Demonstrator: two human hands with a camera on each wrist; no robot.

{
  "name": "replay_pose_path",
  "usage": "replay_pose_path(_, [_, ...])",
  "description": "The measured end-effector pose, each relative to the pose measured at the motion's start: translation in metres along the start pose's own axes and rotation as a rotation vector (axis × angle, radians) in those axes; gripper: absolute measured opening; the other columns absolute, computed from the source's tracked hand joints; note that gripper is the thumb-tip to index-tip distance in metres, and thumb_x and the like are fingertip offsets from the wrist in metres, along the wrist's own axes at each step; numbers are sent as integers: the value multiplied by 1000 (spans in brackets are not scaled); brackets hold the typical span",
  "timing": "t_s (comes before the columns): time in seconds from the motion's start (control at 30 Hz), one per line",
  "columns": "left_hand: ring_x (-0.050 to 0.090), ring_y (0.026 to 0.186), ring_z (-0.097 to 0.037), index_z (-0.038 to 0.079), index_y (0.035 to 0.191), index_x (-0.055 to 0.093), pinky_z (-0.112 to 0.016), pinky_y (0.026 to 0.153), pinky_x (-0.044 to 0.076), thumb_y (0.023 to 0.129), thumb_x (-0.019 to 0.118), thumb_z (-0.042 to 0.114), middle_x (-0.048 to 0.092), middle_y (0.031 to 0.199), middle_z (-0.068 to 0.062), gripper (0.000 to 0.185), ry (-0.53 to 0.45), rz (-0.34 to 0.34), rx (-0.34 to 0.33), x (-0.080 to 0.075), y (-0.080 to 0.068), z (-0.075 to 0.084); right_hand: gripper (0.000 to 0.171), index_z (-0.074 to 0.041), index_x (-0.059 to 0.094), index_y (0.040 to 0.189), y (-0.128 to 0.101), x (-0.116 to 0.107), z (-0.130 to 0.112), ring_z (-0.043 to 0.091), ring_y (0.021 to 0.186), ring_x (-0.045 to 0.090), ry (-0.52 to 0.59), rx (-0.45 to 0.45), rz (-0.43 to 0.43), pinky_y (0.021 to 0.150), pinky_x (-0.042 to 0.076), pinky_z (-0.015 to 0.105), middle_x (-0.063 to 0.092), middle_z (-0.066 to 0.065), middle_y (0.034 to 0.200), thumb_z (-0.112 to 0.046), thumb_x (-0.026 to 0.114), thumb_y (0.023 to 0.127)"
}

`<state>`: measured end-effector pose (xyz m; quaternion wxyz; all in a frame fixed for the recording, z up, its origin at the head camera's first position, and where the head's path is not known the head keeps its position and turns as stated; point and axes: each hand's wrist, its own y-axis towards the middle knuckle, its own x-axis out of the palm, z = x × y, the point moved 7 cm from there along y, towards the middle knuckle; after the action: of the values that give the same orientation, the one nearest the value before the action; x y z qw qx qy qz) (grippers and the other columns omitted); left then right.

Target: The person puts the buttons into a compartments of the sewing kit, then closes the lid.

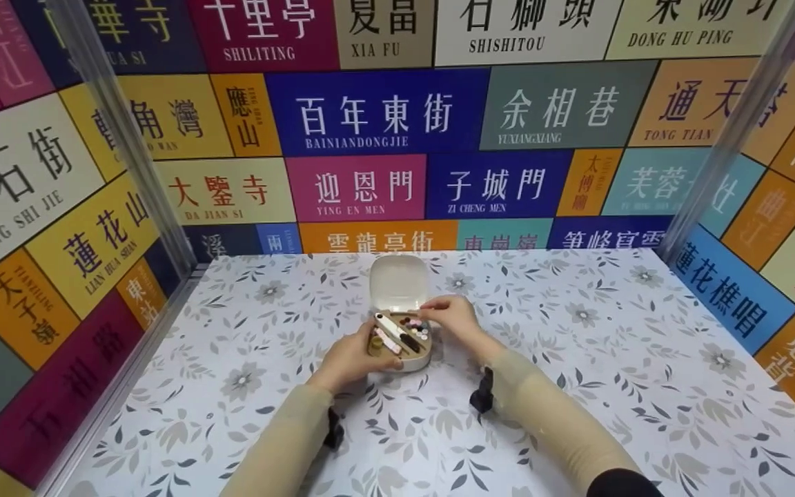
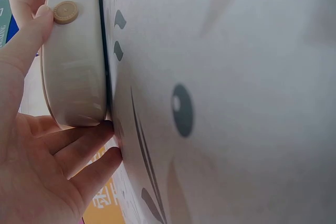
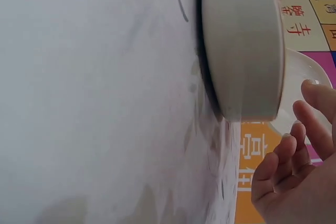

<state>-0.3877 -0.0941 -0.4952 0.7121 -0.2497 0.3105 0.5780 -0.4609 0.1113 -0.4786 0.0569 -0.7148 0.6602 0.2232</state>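
1. Left hand (image 1: 350,359) cupped round the near-left end of a small cream oval plastic sewing-kit case (image 1: 403,342), thumb on the side wall close to a round tan button (image 2: 65,12), fingers (image 2: 84,145) curled under the lower edge where case meets table; held so, by judgement, to keep the light box from sliding.
2. Right hand (image 1: 449,316) poised over the far-right part of the open tray, fingertips bent down among the contents; in the wrist view fingers (image 3: 294,145) loosely curled beside the case wall; impossible to tell whether anything is pinched.
3. Case resting flat near the middle of the table, between both hands, with its rounded cream lid (image 1: 398,283) swung up and standing behind the tray, away from the person, probably to leave the compartments free for reaching.
4. Inside the tray: small thread spools (image 1: 414,325) in several colours towards the right, longer pale and dark pieces lying aslant in the middle, a brassy round item (image 1: 375,342) at the left end; finer detail too small to make out.
5. Underneath, a white tablecloth with grey leaf and flower print (image 1: 577,359).
6. Around the table, walls of coloured sign panels with Chinese characters (image 1: 370,114), with grey metal posts (image 1: 128,138) at the corners.
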Motion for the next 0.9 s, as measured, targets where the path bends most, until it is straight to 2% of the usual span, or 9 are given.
replay_pose_path(0.1, [49,126,-36,14,155,24,-50,107,35,67,81,59,48,143,-17,114,-11,-4,-5,0,0,0,19,-6,77,92,-5,-8,8,21,81,64,46,93,-10,69,52,28,74,5,88,-19,79,79])
replay_pose_path(0.2, [47,127,-36,15,155,24,-51,108,33,66,82,58,47,144,-18,114,-47,-10,-16,0,0,-1,33,-4,72,111,-11,-10,21,26,89,63,135,233,-56,70,53,32,71,8,103,-20,77,82])
replay_pose_path(0.3, [46,128,-36,14,155,25,-52,109,31,66,83,56,46,144,-18,114,-73,-16,-30,1,0,-1,52,-5,59,131,-20,-9,31,30,103,60,232,335,-124,80,53,37,62,13,124,-19,76,84])
replay_pose_path(0.37, [45,129,-36,13,154,27,-52,109,31,65,83,56,46,144,-19,113,-78,-18,-36,2,0,0,63,-7,50,140,-26,-9,35,30,113,57,272,356,-173,87,51,40,54,15,136,-19,76,84])
replay_pose_path(0.47, [44,130,-37,14,154,27,-53,110,29,65,83,56,45,145,-18,113,-82,-24,-48,2,0,0,75,-9,42,147,-33,-5,38,29,121,51,297,347,-243,94,47,42,44,15,146,-19,78,82])
replay_pose_path(0.63, [44,130,-36,16,154,27,-52,110,29,65,84,55,45,145,-17,113,-74,-34,-43,5,0,4,85,-10,33,151,-41,2,37,29,128,45,267,281,-349,96,41,42,35,11,153,-18,78,79])
replay_pose_path(0.8, [46,127,-36,17,154,27,-53,109,31,65,84,53,47,144,-15,111,-84,-30,-15,5,-1,8,89,-11,30,153,-45,8,35,33,132,42,312,220,-416,107,33,47,33,11,155,-13,78,78])
replay_pose_path(0.9, [49,125,-37,13,154,27,-53,107,33,66,84,52,50,141,-18,112,-82,-20,10,4,-2,10,91,-12,26,154,-48,12,32,33,136,37,350,178,-465,111,28,50,33,13,154,-10,77,79])
